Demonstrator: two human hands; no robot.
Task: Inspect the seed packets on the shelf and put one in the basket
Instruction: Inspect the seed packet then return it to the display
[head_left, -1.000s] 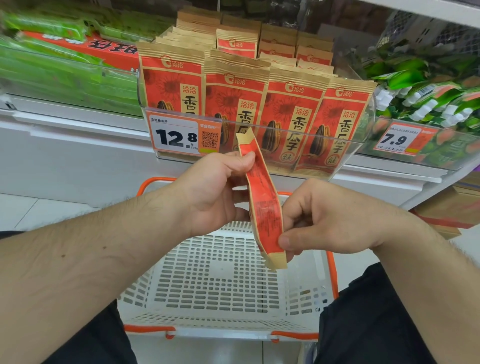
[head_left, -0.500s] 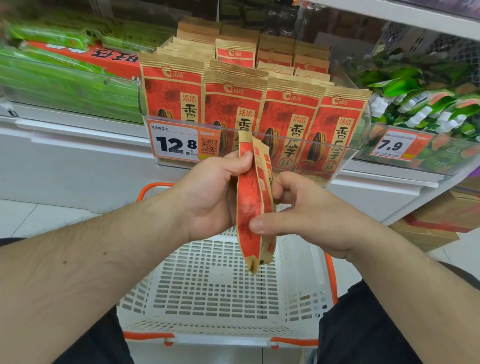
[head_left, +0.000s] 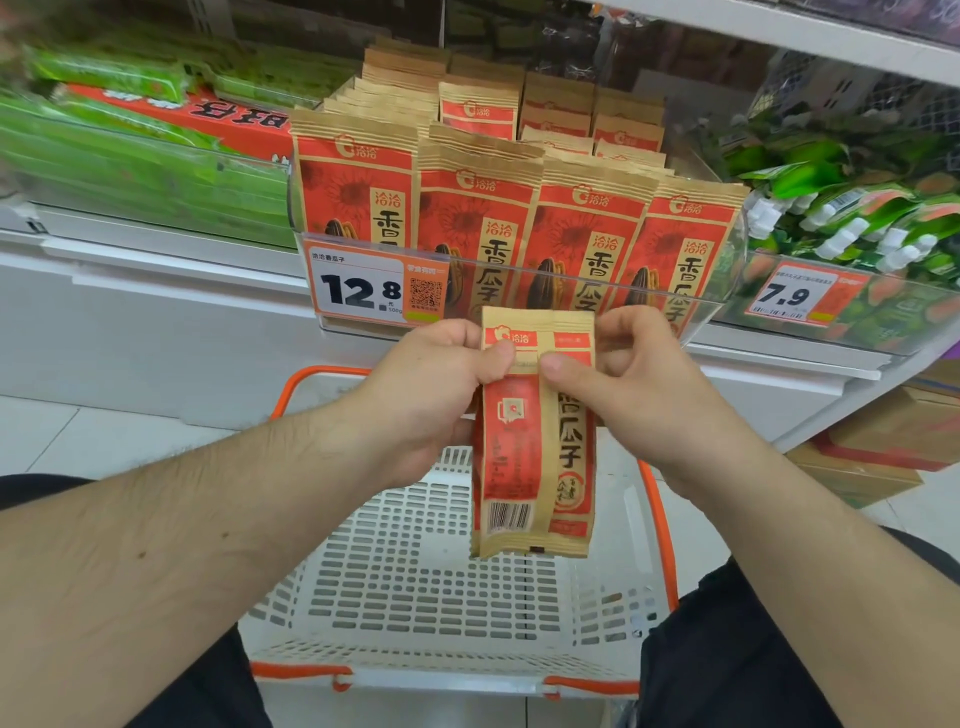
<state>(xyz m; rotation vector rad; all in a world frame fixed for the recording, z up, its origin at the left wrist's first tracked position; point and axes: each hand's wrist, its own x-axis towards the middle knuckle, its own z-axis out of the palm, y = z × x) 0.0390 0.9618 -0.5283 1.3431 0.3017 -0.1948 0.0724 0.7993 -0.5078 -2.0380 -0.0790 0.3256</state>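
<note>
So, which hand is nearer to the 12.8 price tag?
Left. The left hand grips the packet just below the 12.8 price tag; the right hand is further right.

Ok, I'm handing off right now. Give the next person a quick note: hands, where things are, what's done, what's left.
Left hand and right hand both pinch the top of one seed packet, which hangs upright over the basket, back and barcode facing the camera.
The other packets stand in the clear shelf tray behind the 12.8 price tag.
Done: one packet picked up, inspection under way.
Left: lower it into the basket, which shows nothing inside, and let go.
</note>
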